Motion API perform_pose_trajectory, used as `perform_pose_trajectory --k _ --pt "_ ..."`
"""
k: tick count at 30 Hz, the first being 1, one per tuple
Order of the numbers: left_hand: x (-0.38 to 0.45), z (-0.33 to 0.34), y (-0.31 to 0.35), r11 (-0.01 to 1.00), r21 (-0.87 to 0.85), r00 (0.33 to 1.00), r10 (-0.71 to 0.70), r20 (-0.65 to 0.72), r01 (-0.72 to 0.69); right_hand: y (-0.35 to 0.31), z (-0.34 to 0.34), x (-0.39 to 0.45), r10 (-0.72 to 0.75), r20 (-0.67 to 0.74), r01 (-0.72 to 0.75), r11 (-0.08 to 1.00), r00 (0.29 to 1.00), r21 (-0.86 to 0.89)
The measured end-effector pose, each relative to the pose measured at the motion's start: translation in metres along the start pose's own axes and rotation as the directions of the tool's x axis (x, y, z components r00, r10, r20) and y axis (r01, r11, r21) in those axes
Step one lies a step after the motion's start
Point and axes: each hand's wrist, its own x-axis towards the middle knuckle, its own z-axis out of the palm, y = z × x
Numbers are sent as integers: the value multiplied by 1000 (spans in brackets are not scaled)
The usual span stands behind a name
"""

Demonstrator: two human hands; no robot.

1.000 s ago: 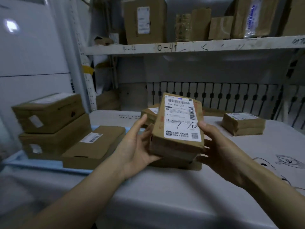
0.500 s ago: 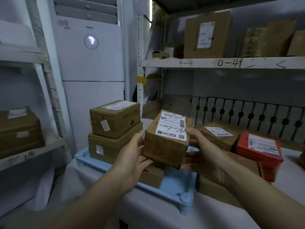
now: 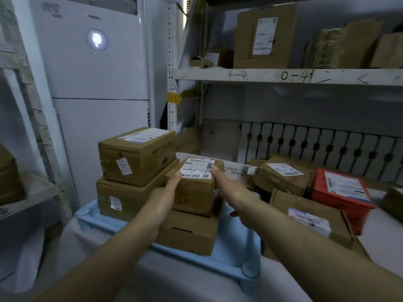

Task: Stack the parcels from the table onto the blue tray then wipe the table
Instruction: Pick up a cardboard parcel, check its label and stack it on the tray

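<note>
A small brown parcel with a white label sits on a flat brown box that lies on the blue tray. My left hand grips the parcel's left side with the thumb at its top edge. My right hand holds its right side, thumb on the label. On the tray's left, two larger brown boxes stand stacked, the upper box on the lower box. More parcels lie on the white-covered table to the right: a brown parcel, a red parcel and a flat brown carton.
A white appliance stands behind the tray on the left. A white shelf loaded with cartons runs overhead at the back, with a slatted rail below it. Another shelf with boxes is at the far left edge.
Both hands carried the labelled parcel left from the table, then lowered it onto the flat box on the blue tray. The view swung left with them.
</note>
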Motion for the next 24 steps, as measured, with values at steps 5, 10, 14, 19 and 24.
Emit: perform_pose_trajectory --k 5,10,14,19,24 --pt "12 2 -4 998 49 999 41 -27 -39 -1 3 -10 -1 86 -21 969 996 248" --pt "16 1 -4 994 55 980 98 -171 -90 7 8 -7 -33 94 7 963 995 268" --pt "3 8 1 981 137 961 164 -221 -136 19 -5 -12 -70 90 43 959 993 280" --pt "-23 30 1 838 420 815 492 -304 -349 35 -29 -38 -202 29 188 949 979 253" --pt "-47 77 6 592 597 624 759 -185 -542 62 -67 -62 -320 -68 326 898 945 297"
